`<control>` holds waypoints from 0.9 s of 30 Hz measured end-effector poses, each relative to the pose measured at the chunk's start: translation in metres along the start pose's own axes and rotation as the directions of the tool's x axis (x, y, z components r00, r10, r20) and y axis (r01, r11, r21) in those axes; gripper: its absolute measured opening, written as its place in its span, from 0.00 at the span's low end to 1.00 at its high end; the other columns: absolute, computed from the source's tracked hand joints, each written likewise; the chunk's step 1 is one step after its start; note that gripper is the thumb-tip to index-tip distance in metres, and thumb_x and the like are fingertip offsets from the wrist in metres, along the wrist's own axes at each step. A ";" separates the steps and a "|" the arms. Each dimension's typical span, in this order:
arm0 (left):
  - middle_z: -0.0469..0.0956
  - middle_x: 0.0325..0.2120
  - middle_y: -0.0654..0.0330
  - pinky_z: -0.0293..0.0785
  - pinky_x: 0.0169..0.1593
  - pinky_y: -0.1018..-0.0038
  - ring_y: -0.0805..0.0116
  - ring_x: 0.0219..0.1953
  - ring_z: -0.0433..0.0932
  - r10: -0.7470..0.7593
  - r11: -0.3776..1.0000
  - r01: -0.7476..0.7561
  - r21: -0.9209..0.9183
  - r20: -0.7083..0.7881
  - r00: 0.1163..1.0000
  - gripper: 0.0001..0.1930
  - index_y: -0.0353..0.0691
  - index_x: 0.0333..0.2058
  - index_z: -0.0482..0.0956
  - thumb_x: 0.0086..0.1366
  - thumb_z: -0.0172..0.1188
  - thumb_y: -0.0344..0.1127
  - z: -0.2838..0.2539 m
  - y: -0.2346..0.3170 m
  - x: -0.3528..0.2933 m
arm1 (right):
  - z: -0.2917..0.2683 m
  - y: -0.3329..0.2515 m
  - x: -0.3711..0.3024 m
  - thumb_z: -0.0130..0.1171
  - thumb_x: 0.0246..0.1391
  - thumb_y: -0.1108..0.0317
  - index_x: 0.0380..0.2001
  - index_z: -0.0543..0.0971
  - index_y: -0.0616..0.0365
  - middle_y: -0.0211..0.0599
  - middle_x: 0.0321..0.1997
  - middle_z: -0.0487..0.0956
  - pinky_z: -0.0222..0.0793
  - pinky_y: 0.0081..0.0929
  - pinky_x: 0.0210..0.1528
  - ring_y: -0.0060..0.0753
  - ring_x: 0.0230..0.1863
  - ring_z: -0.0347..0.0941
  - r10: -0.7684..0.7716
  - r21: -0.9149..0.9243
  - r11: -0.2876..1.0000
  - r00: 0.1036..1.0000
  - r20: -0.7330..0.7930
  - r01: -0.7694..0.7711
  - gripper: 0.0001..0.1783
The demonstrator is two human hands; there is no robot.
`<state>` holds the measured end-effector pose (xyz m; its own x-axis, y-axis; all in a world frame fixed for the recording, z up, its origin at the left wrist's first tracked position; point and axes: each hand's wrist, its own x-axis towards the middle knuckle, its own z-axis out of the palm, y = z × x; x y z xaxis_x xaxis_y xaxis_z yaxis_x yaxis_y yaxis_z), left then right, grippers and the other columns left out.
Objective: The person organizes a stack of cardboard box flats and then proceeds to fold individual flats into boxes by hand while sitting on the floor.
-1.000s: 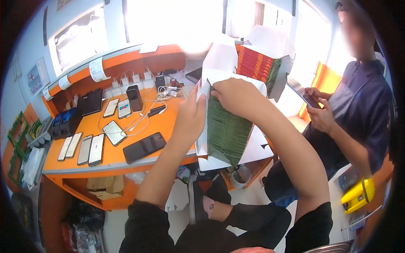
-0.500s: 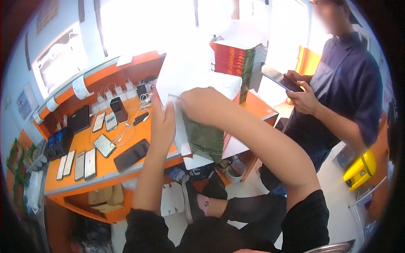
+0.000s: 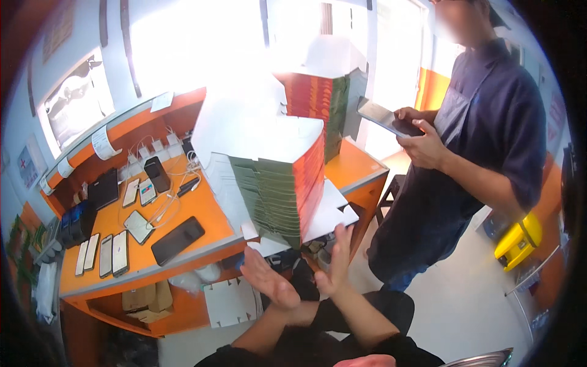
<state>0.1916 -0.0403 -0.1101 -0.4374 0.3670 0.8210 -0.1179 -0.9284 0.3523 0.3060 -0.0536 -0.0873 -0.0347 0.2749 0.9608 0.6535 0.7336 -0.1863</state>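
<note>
- The left hand (image 3: 269,282) is open, palm up, holding nothing, just below the stack of flat green-and-orange cardboard cartons (image 3: 282,183).
- The right hand (image 3: 336,260) is open too, fingers raised near the stack's lower edge.
- The stack rests on the orange wooden counter (image 3: 202,217), beside a black smartphone (image 3: 177,240).

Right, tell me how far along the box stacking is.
Done: a tall stack of flat green-and-orange cartons stands on the orange desk, with another stack behind it. In hand: nothing; the left hand and right hand are open and empty below the stack. Left: white flat cartons lie under it, unfolded.
</note>
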 end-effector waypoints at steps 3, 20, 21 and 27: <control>0.38 0.62 0.41 0.30 0.64 0.54 0.46 0.65 0.38 -0.013 0.999 0.010 0.040 0.084 0.996 0.41 0.32 0.61 0.32 0.58 0.46 0.43 0.005 -0.005 0.015 | -0.008 0.010 0.007 0.42 0.54 0.49 0.63 0.51 0.47 0.53 0.66 0.49 0.25 0.64 0.62 0.57 0.67 0.44 0.059 -0.012 0.998 0.995 -0.079 -0.061 0.35; 0.43 0.61 0.42 0.34 0.65 0.53 0.46 0.64 0.42 -0.085 0.992 0.087 -0.088 0.025 0.996 0.41 0.33 0.61 0.36 0.57 0.47 0.44 0.042 0.017 -0.015 | 0.009 -0.013 -0.028 0.32 0.55 0.42 0.61 0.36 0.71 0.56 0.67 0.38 0.30 0.39 0.66 0.50 0.69 0.32 0.373 0.650 0.654 0.912 0.168 -0.387 0.46; 0.43 0.61 0.41 0.34 0.65 0.53 0.45 0.64 0.42 -0.074 0.997 0.076 -0.016 0.107 0.992 0.41 0.34 0.61 0.34 0.57 0.46 0.45 0.042 0.019 -0.017 | 0.008 -0.015 -0.031 0.32 0.56 0.41 0.62 0.32 0.67 0.56 0.68 0.32 0.30 0.42 0.66 0.48 0.69 0.29 0.378 0.643 0.660 0.911 0.164 -0.390 0.47; 0.47 0.61 0.44 0.36 0.64 0.50 0.44 0.64 0.44 -0.107 0.973 0.110 -0.205 0.026 0.994 0.39 0.36 0.62 0.38 0.58 0.47 0.45 0.043 0.020 -0.004 | 0.004 -0.005 -0.019 0.31 0.56 0.43 0.64 0.38 0.58 0.60 0.66 0.42 0.23 0.54 0.65 0.59 0.67 0.36 0.222 0.399 0.890 0.974 0.044 -0.221 0.41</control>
<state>0.2292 -0.0580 -0.0868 -0.3986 0.4653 0.7903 -0.3456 -0.8744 0.3405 0.3002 -0.0606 -0.1057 0.0776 0.4581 0.8855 0.2879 0.8401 -0.4598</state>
